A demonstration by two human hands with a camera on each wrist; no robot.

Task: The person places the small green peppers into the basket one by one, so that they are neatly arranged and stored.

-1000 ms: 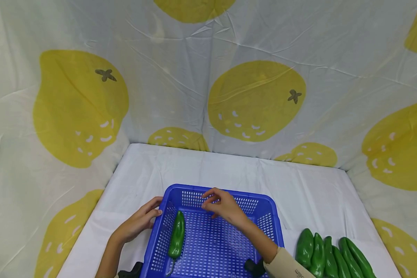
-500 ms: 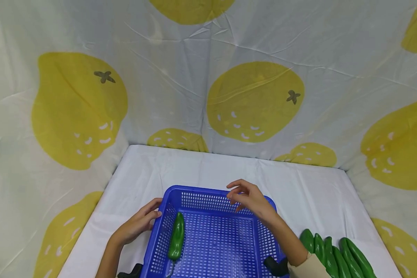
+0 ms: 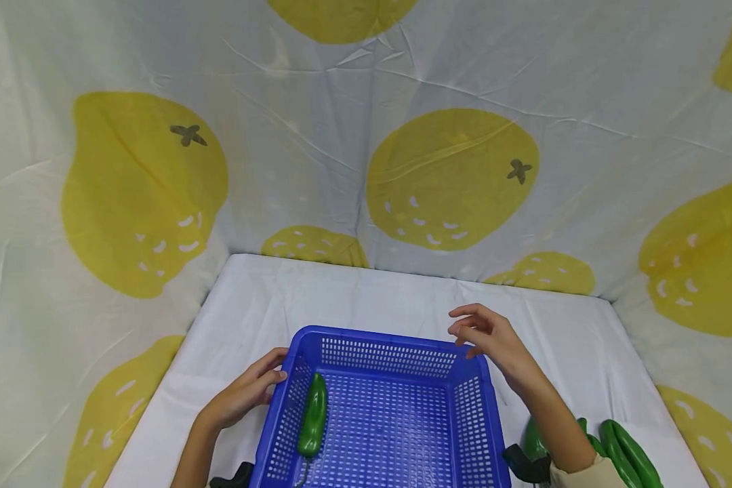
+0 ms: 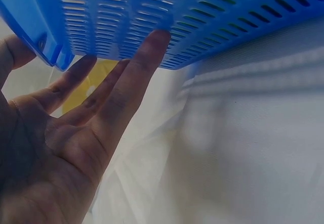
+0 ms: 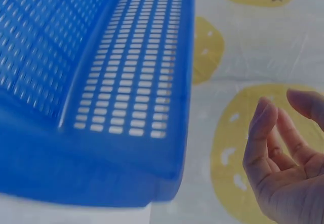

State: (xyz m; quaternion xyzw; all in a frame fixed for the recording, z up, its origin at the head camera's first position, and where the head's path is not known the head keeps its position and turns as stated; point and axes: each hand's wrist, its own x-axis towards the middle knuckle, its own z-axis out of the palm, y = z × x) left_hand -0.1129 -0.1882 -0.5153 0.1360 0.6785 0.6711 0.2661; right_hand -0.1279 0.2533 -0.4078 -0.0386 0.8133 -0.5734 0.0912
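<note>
- Moved since the earlier frame: the right hand (image 3: 486, 333), which is over the middle of the basket one second ago, now hangs by its far right corner. The left hand, the basket and the pepper inside keep their places.
- Nothing is held in the right hand; its fingers are loosely bent, and the right wrist view shows it apart from the basket wall.
- Straight fingers of the left hand (image 3: 244, 393) touch the outer left wall of the blue perforated plastic basket (image 3: 390, 420) near the rim, without gripping it.
- One glossy, long green pepper (image 3: 313, 415) lies along the basket's left side, stem end toward the person.
- More glossy green peppers (image 3: 631, 453) lie on the white-covered tabletop (image 3: 396, 291), right of the basket, partly hidden by the right forearm.
- Judging from this, the step is the right hand's passage clear of the basket; raising the wrist helps the bulky black fitting (image 3: 527, 465) avoid the rim.
- Light pressure from the left hand should be enough; a hard push could slide the basket toward the peppers.
- Smooth skins probably slip, so a pinch around the thick middle of one pepper should hold better than one at the tapered tip.
</note>
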